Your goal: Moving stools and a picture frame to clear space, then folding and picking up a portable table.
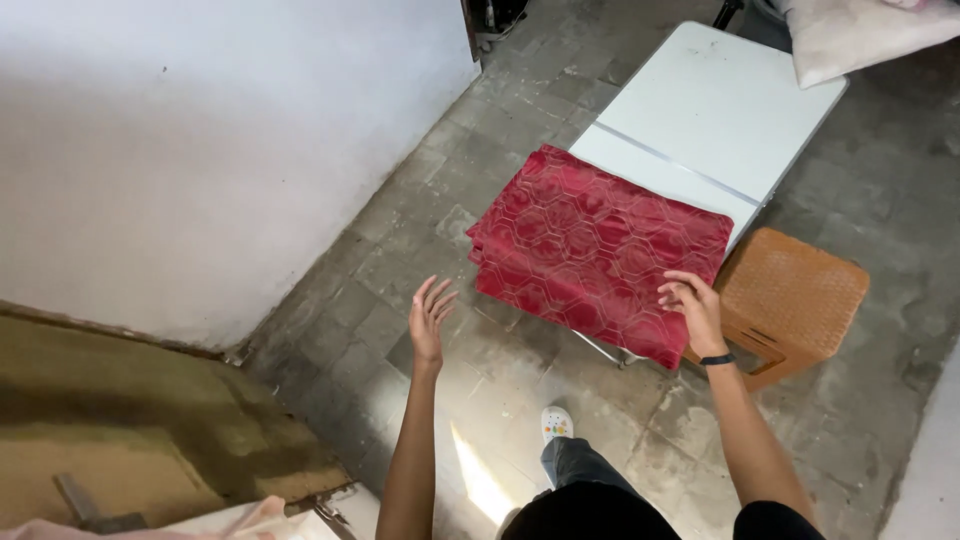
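Note:
A folded red quilted cloth (590, 250) with a stitched hexagon pattern lies on the near end of a white folding table (700, 110), hanging over its edge. My left hand (430, 318) is open in the air, fingers spread, just left of the cloth and not touching it. My right hand (692, 305) hovers with fingers apart at the cloth's near right corner, holding nothing. A black band is on my right wrist.
An orange plastic stool (795, 300) stands right of the table. A white wall (200, 140) runs along the left. The floor is grey stone tile (400, 260). A pale cushion (860, 35) rests at the table's far end. Brown boards (130, 420) lie at lower left.

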